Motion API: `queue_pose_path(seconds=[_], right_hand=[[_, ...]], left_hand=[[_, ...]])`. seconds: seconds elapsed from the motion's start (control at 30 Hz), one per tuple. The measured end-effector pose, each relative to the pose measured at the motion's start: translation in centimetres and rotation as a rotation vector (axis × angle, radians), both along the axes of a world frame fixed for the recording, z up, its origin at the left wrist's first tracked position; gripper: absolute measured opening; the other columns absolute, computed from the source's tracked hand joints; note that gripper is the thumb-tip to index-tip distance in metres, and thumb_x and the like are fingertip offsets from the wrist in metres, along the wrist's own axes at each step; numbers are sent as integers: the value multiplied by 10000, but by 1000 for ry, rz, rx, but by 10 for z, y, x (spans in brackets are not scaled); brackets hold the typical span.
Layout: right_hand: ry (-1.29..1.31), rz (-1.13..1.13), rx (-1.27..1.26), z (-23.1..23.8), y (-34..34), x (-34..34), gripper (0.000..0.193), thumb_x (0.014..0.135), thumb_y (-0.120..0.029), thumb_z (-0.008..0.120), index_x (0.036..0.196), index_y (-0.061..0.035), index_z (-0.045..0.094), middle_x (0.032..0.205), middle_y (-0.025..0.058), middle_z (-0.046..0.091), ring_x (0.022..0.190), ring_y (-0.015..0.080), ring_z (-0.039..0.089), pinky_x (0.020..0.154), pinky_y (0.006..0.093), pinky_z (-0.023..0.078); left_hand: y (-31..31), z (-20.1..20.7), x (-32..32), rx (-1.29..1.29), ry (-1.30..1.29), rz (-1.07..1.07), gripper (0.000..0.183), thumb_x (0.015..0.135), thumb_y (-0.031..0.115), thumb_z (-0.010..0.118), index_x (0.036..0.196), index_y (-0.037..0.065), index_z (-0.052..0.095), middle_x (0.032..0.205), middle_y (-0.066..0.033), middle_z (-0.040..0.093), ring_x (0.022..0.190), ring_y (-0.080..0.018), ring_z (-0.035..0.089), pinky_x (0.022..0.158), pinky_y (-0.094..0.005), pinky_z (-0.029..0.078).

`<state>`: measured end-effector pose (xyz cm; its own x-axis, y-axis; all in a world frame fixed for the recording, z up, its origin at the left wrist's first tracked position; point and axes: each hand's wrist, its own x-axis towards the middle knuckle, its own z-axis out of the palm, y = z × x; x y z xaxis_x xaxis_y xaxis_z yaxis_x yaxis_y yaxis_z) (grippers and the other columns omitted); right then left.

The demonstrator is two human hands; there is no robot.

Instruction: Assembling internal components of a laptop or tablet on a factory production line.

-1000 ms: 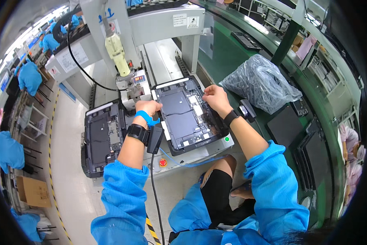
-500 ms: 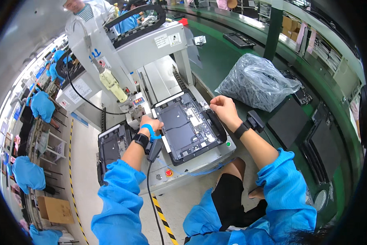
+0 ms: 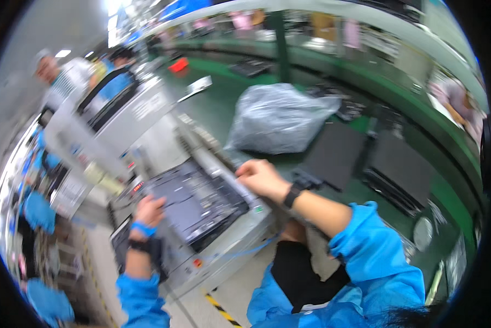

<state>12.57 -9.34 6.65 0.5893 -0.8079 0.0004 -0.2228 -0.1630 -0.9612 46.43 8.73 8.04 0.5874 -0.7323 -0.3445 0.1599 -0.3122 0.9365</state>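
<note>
Blue sleeves (image 3: 385, 246) nearest, both pushed up. Round grey disc (image 3: 422, 234) on the green desk (image 3: 215, 74), off to the right. Left hand (image 3: 149, 210) at the left edge of the open device chassis (image 3: 193, 199), loosely curled, thumb toward it; too blurred, can't tell if touching or gripping. Blue wristband (image 3: 143, 228) and dark watch (image 3: 140, 245) on that wrist. Second dark chassis (image 3: 121, 243) left of the first, partly hidden by that forearm. Right hand (image 3: 263, 177) just off the right side of the open chassis, fingertips drawn together; can't tell if pinching anything small. Black strap (image 3: 293, 195) at the wrist. Open chassis lying open side up on the grey machine (image 3: 240, 232), red button (image 3: 197, 263) and green button (image 3: 258, 209) along the machine's front. Right of the machine, on the desk: dark flat panel (image 3: 335, 153), stack of dark panels (image 3: 401, 169), filled plastic bag (image 3: 284, 117). Further back: white packet (image 3: 199, 85), dark unit (image 3: 251, 67), orange-red tray (image 3: 178, 64). Beyond the machine: person in white (image 3: 73, 79), blurred.
</note>
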Motion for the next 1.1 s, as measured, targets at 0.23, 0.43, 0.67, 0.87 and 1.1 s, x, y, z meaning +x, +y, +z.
queue_pose_path(seconds=[0.23,0.43,0.67,0.87,1.1], right_hand=[[-87,206,392,91,78,-89,928,822,-624,678,1412,49,431,1224,199,613,1082,264,615,832,361,540],[-72,-323,132,134,73,-283,330,891,-205,708,1143,8,696,931,24,705,753,64,596,634,254,498],[-58,-710,88,85,28,-526,356,838,-76,725,1165,57,678,976,62,727,780,89,647,721,255,529],[790,-856,-1403,90,77,-459,193,718,-132,779,873,-66,685,752,106,604,675,325,568,684,387,496],[681,-476,-595,-3,170,-424,96,813,-99,692,876,-27,693,789,144,658,753,326,643,691,407,517]], left_hand=[[30,87,-151,-534,141,-188,474,912,-20,541,1374,26,448,1257,-114,590,1109,-237,597,978,-408,498],[5,25,-319,-643,598,-649,359,974,69,545,1324,46,469,1274,-177,587,1085,-260,629,862,-454,559],[52,-96,-425,35,532,-1081,249,987,157,605,1076,-69,663,947,-157,711,886,-207,705,803,-318,588],[91,-93,-476,141,786,-1016,344,1024,158,532,1264,-87,558,1167,-263,651,1105,-319,658,968,-389,550],[88,-84,-506,315,755,-916,354,1024,172,534,1213,-126,561,1192,-291,628,1121,-339,647,992,-411,539]])
